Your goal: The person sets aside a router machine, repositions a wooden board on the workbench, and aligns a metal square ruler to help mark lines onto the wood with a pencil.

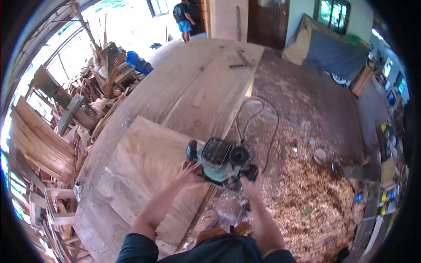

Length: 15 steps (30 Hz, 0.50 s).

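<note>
A green and black electric planer [221,163] rests on the right edge of a pale wooden board [144,171] that lies on a long workbench [193,83]. My left hand [189,174] holds the planer's left side near its front knob. My right hand [252,183] grips the handle at its right rear. The planer's black cord [258,127] loops away over the floor to the right.
Wood shavings [315,206] are heaped on the floor at the right. Scrap timber [83,109] is stacked along the left of the bench. A small tool [240,60] lies on the bench's far end. A person [183,19] stands far back. A covered pile [329,52] sits at back right.
</note>
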Tool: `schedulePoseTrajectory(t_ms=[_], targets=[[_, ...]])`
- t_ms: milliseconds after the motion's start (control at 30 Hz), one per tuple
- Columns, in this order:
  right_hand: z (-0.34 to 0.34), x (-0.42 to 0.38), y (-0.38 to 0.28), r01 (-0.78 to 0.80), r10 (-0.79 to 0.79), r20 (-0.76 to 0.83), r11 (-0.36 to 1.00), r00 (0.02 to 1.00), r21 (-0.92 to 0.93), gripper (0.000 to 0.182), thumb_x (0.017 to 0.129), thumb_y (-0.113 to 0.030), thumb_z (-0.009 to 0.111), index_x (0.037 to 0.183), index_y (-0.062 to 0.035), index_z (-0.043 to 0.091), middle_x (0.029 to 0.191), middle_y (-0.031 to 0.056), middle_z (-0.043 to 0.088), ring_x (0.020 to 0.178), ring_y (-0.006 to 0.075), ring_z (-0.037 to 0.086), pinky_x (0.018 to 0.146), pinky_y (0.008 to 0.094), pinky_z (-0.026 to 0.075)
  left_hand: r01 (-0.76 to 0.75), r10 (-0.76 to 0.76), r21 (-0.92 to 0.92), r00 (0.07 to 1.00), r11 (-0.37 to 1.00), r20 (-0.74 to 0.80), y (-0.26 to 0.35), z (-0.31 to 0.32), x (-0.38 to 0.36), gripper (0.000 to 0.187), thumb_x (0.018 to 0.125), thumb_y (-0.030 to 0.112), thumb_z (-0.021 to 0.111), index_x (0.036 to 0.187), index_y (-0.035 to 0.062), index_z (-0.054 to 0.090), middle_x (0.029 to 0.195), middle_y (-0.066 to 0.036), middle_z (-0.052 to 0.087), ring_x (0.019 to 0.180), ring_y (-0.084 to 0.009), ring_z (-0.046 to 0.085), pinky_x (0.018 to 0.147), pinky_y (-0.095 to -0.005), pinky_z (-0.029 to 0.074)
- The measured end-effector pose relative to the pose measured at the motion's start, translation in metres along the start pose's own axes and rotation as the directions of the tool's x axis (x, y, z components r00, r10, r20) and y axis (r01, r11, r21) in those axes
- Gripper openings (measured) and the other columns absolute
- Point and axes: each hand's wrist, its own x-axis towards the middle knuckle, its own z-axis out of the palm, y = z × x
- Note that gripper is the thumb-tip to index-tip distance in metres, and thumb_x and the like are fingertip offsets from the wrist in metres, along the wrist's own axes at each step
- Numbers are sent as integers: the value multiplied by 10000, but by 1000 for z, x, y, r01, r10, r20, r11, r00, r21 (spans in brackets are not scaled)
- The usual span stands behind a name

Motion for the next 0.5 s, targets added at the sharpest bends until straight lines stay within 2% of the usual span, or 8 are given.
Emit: schedulePoseTrajectory(t_ms=[67, 100, 167, 233, 300, 333, 467, 500], targets=[[1, -6, 17, 6, -6, -8, 1000, 1000, -30, 302, 754, 11, 690, 1037, -17, 591, 908, 49, 670, 827, 120, 627, 764, 281, 513, -88, 88, -1, 993, 996, -76, -35, 32, -9, 993, 793, 668, 688, 1538, 91, 376, 1597, -127, 368, 1460, -338, 332, 1214, -501, 163], [17, -16, 9, -69, 70, -16, 993, 997, 92, 300, 745, 7, 705, 1022, -15, 593, 898, 44, 663, 816, 116, 621, 753, 281, 511, 38, -43, -274, 999, 961, -10, -60, -15, -42, 929, 835, 641, 661, 1531, 89, 387, 1579, -114, 397, 1441, -321, 368, 1190, -506, 213], [0, 2, 6, -62, 61, 6, 995, 998, 78, 301, 733, -4, 733, 1001, -13, 598, 887, 39, 655, 802, 109, 612, 738, 281, 506, 117, -253, -821, 967, 559, -34, -58, -10, -29, 815, 900, 567, 636, 1518, 87, 408, 1552, -97, 437, 1398, -283, 426, 1146, -489, 296], [-13, 12, -21, -47, 46, 29, 999, 999, 24, 304, 728, -18, 758, 989, -12, 603, 883, 38, 652, 795, 105, 609, 727, 279, 502, 12, -481, -999, 876, -45, 32, -20, -50, -17, 713, 946, 473, 639, 1506, 86, 428, 1532, -91, 459, 1351, -239, 472, 1107, -442, 360], [-14, 15, -13, -74, 71, 58, 995, 996, 66, 300, 744, -18, 765, 997, -10, 605, 886, 31, 651, 794, 94, 602, 726, 270, 498, -75, -494, -985, 869, -158, 13, 0, -56, 3, 609, 964, 385, 646, 1461, 78, 477, 1431, -82, 540, 1242, -198, 535, 1031, -383, 422], [-16, 17, -11, -51, 48, 69, 998, 996, 41, 295, 750, -11, 761, 1001, -9, 605, 886, 28, 651, 796, 93, 602, 729, 268, 499, -127, -500, -969, 866, -213, -3, 12, -54, 14, 557, 973, 341, 650, 1438, 73, 501, 1381, -78, 581, 1187, -178, 567, 993, -354, 453], [-23, 23, -4, -66, 58, 91, 994, 994, 84, 270, 765, 9, 746, 997, -8, 611, 883, 15, 652, 804, 95, 606, 749, 265, 501, -62, -676, -989, 724, 135, -138, 57, -51, 40, 378, 955, 246, 701, 1272, 73, 589, 1003, 3, 661, 890, -100, 606, 796, -278, 503], [-31, 25, -2, -126, 120, 96, 991, 988, 54, 344, 760, 21, 740, 1065, -4, 582, 956, 41, 635, 865, 117, 602, 791, 283, 497, -63, -634, -982, 756, 178, -163, 56, -44, 43, 379, 949, 228, 706, 1274, 73, 589, 1005, 4, 661, 881, -101, 608, 773, -274, 505]])
